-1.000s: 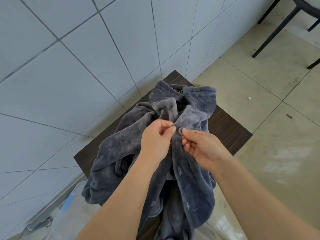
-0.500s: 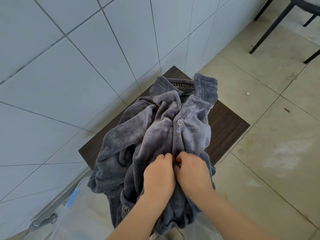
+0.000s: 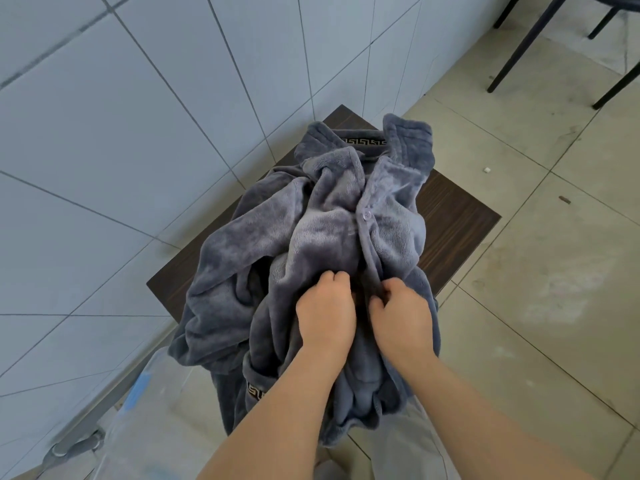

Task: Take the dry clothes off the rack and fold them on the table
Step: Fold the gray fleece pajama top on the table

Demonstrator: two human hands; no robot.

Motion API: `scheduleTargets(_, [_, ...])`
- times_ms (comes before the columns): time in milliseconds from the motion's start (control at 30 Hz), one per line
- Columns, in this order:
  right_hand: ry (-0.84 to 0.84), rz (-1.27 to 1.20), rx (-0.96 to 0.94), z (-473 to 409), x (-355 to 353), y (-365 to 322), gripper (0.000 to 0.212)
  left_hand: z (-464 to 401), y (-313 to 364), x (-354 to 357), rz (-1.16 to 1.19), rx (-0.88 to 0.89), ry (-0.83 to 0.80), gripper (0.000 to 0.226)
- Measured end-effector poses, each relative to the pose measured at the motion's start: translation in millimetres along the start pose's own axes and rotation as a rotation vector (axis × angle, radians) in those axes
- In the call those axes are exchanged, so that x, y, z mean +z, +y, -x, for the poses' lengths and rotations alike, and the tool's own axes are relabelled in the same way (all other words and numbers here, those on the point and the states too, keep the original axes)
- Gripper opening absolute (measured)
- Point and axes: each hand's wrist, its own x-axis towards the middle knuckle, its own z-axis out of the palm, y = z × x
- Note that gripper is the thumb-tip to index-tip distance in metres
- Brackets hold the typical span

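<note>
Curled fingers [image 3: 341, 277] of the left hand [image 3: 325, 315] pinch a fold of the grey fleece garment [image 3: 332, 233] beside its front placket; the right hand [image 3: 403, 315] grips the opposite edge the same way, thumb tucked in. The two hands sit close together, just apart. One button [image 3: 366, 215] shows fastened above them (others are hidden in folds). The garment lies crumpled on a small dark wooden table [image 3: 453, 216], collar toward the tiled wall [image 3: 138, 133], its hem spilling over the near edge.

Bright, even daylight; soft shadows; wide-angle bending at edges.
</note>
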Motion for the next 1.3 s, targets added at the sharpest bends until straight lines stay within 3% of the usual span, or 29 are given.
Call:
scheduleTargets(100, [-0.068,-0.082,0.044,8,6,8,0.021,-2,0,-1,0.056,-0.032,-0.030,0.008])
scheduleTargets(200, [-0.113,-0.266,0.081,14,4,5,0.015,1,-7,-4,0.107,0.036,0.026,0.004])
scheduleTargets(300, [-0.107,-0.457,0.140,20,-3,-2,0.005,2,-13,-5,0.040,0.229,0.059,0.019])
scheduleTargets(400, [-0.022,-0.558,0.147,24,-6,-6,0.009,-2,-13,-7,-0.111,0.422,0.072,0.024])
scheduleTargets(467, [0.040,-0.569,0.151,27,-6,-3,0.013,-5,-11,-7,-0.193,0.449,0.093,0.024])
scheduleTargets(633, [0.093,-0.558,0.142,28,-17,-1,0.013,-8,-7,-10,-0.102,0.294,0.109,0.017])
scheduleTargets(800, [0.007,-0.463,0.092,27,-17,-15,0.014,1,-12,-33,0.566,-0.169,-0.054,0.008])
scheduleTargets(933, [-0.094,-0.564,0.063,39,-28,-37,0.016,12,-18,-63,0.980,-0.364,-0.215,0.019])
scheduleTargets(1133, [0.029,-0.531,0.025,50,-49,-51,0.014,11,-18,-90,1.189,-0.408,-0.298,0.013])
scheduleTargets(1300, [-0.086,-0.545,0.050,51,-54,-51,0.030,10,-12,-101,1.156,-0.390,-0.329,0.015])
